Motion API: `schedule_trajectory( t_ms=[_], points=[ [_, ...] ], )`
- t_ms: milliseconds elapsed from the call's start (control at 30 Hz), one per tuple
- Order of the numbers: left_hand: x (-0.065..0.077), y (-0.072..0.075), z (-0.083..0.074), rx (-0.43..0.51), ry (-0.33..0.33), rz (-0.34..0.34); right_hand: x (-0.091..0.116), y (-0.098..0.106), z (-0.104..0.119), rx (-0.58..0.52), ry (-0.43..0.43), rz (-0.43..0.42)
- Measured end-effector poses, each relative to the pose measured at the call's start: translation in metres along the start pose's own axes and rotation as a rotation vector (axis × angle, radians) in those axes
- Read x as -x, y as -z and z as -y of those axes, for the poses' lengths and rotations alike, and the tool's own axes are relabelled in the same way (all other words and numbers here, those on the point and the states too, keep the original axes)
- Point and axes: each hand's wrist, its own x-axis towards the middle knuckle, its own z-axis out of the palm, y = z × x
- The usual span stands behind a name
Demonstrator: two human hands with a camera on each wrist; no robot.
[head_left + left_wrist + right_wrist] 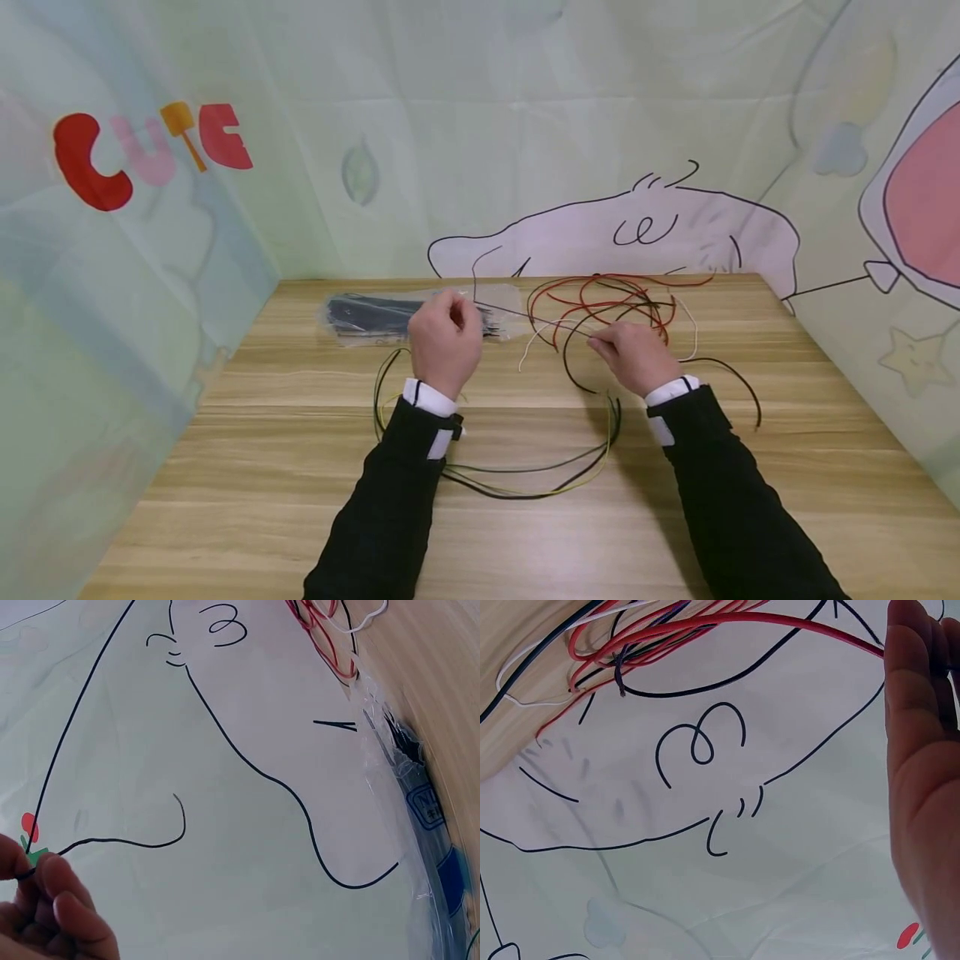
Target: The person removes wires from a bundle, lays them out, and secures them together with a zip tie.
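Note:
My left hand (446, 342) pinches a thin dark wire (536, 319) between thumb and fingers, raised over the table. From there the wire runs fairly straight to my right hand (637, 358), whose fingertips pinch it. A free end of the wire (120, 840) bends away past my left fingers in the left wrist view. In the right wrist view a red wire (802, 626) reaches the edge of my right hand; whether it is held I cannot tell. Below the hands, black, green and yellow wires (517, 497) curve in a loose loop on the table.
Behind my right hand lies a tangle of red, black and white wires (600, 292). A clear plastic bag (367, 317) of dark thin strips lies behind my left hand. A printed cloth backdrop (480, 142) rises at the wooden table's (225, 517) far edge.

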Motion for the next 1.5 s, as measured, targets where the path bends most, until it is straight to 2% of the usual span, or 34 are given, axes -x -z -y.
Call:
schedule_trajectory(
  t_ms=[133, 367, 567, 867, 1100, 1333, 1500],
  points=[
    [-0.001, 0.002, 0.001, 0.012, 0.015, -0.047, 0.0, -0.001, -0.002, 0.009, -0.002, -0.007],
    [-0.002, 0.004, -0.001, 0.005, 0.021, -0.043, 0.0, -0.002, -0.001, 0.024, -0.02, 0.007],
    [-0.006, 0.009, 0.004, 0.015, 0.005, -0.082, 0.0, -0.002, -0.001, 0.012, -0.04, 0.024],
    [-0.012, 0.018, 0.011, 0.026, 0.044, -0.124, 0.002, 0.001, -0.004, -0.002, -0.066, -0.004],
    [-0.016, 0.026, 0.018, 0.029, 0.091, -0.187, 0.003, 0.006, -0.007, -0.019, -0.109, -0.058],
    [-0.02, 0.034, 0.018, 0.162, 0.218, -0.233, 0.001, 0.012, -0.007, -0.013, -0.131, -0.132],
    [-0.023, 0.036, 0.018, 0.227, 0.261, -0.286, 0.001, 0.014, -0.004, -0.018, -0.132, -0.22]
  ],
)
